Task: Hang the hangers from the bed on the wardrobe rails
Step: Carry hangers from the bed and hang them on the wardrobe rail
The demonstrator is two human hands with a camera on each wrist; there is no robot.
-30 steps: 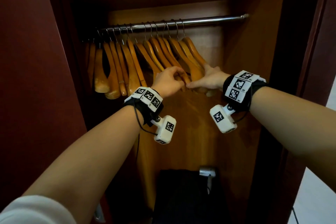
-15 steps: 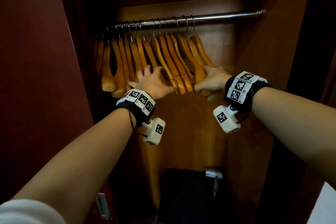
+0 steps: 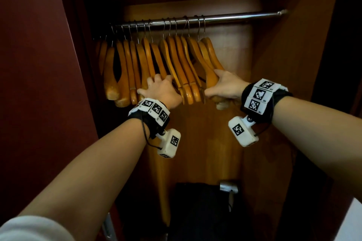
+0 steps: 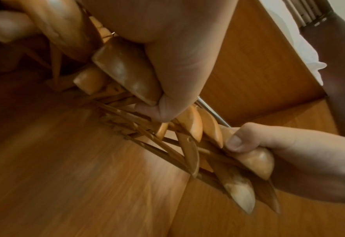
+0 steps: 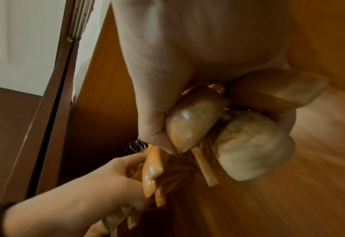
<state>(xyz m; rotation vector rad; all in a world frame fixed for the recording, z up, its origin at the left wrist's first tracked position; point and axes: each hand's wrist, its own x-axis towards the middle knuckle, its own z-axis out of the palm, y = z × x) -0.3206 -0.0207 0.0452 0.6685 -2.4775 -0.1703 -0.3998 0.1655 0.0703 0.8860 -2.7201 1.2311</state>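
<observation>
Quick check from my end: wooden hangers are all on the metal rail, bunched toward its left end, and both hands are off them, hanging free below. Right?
Not quite. The wooden hangers do hang bunched toward the left end of the metal rail, but the hands are not free. In the head view the left hand grips hanger ends mid-bunch and the right hand grips the rightmost ones; both wrist views confirm fingers curled round the wood.

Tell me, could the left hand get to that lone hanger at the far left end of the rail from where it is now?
Probably yes. The left hand rests among the middle hangers, and the far-left hanger hangs on the same rail just beyond. Only other hanging hangers lie between; the wardrobe front stands open.
</observation>
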